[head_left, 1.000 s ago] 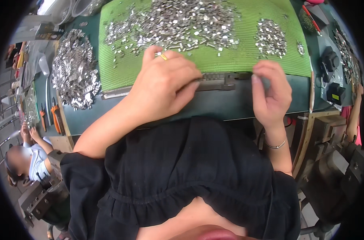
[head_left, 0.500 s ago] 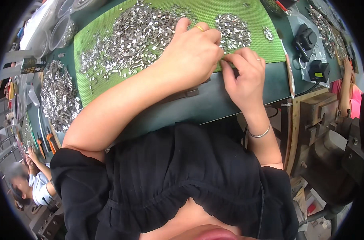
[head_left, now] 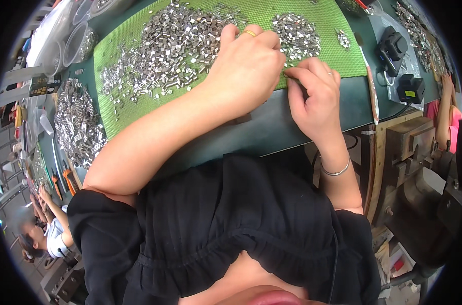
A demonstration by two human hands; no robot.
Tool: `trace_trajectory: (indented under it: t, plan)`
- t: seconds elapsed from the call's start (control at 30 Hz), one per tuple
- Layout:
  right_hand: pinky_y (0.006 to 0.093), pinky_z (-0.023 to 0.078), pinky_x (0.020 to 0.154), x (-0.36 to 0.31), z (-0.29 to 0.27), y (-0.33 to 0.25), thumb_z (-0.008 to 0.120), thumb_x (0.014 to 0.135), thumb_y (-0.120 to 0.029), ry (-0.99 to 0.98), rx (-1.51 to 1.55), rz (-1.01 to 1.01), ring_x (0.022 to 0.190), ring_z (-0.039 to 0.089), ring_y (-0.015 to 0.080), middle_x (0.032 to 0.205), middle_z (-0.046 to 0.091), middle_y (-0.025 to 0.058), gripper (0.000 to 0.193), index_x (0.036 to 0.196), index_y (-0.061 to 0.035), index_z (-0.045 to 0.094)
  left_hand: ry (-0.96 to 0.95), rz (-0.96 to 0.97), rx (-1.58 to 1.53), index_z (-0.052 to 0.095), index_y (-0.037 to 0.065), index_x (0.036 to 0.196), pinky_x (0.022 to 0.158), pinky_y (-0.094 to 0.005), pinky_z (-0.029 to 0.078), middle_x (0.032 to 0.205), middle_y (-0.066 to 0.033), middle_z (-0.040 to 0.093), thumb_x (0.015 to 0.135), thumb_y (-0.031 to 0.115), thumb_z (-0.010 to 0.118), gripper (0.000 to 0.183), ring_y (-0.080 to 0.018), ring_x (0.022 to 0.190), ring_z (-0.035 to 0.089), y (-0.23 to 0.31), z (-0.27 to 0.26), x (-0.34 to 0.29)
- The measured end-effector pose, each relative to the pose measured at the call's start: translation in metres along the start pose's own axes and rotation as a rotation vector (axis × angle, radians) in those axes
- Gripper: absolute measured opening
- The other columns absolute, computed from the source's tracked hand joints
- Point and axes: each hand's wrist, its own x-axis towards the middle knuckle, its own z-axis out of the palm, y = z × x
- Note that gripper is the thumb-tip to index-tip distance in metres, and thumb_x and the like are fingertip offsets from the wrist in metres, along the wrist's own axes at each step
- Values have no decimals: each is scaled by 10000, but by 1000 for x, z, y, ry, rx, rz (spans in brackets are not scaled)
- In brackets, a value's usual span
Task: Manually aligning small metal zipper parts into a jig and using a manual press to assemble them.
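Observation:
My left hand (head_left: 249, 68) reaches across the green textured mat (head_left: 106, 56), its fingers curled down over the mat between two heaps of small metal pieces. The larger heap (head_left: 175, 46) of shiny square and tubular pieces spreads to its left. A smaller round heap (head_left: 297, 35) lies just beyond it on the right. My right hand (head_left: 317, 96) is at the mat's near edge, thumb and forefinger brought close together beside the left hand's fingers. Whatever either hand pinches is hidden or too small to make out. A little cluster of pieces (head_left: 343, 39) sits farther right on the mat.
At left, a pile of silvery strips (head_left: 78, 122) lies near orange-handled pliers (head_left: 70, 180) and clear plastic tubs (head_left: 78, 46). Black devices (head_left: 393, 46) with a cable stand at right. A heavy metal machine (head_left: 409, 147) is below the table's right end. Other people sit at both sides.
Both hands stay close together over the same spot, with only slight shifts of the fingers. The whole view has moved a little.

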Motion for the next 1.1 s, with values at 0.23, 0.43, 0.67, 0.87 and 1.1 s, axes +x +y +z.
trace_trajectory:
  t: [0.23,0.43,0.67,0.87,1.1]
  plan:
    - [365,349,741,11,-6,-5,653,818,-2,-98,-144,-69,784,588,262,848,593,58,70,858,-51,624,46,-80,-72,660,99,916,869,-432,373,951,-40,617,860,140,692,76,-272,968,580,-5,-41,-24]
    - [382,383,780,17,4,-27,625,771,45,-213,139,-230,847,562,297,875,562,106,139,866,-38,569,-106,-177,-173,603,97,895,901,-396,352,963,-44,626,829,72,703,122,-253,983,587,-17,-63,-89]
    - [386,407,789,12,26,-59,632,757,26,-356,258,-251,891,539,306,941,545,112,145,857,-26,542,-57,-117,-156,608,108,863,900,-407,335,955,-6,623,749,54,743,184,-219,957,588,-15,-53,-107]
    - [390,421,788,19,22,-68,624,736,-4,-376,61,-251,912,573,287,887,576,90,107,819,-57,581,89,42,75,679,140,851,914,-502,341,963,25,654,695,86,750,179,-171,948,615,-9,-50,-112]
    - [453,445,758,19,21,-57,665,722,21,-320,375,-18,875,591,349,850,598,130,149,823,-28,566,106,2,-26,702,119,953,984,-532,315,983,-13,703,801,83,716,157,-224,999,654,-21,-62,-80]
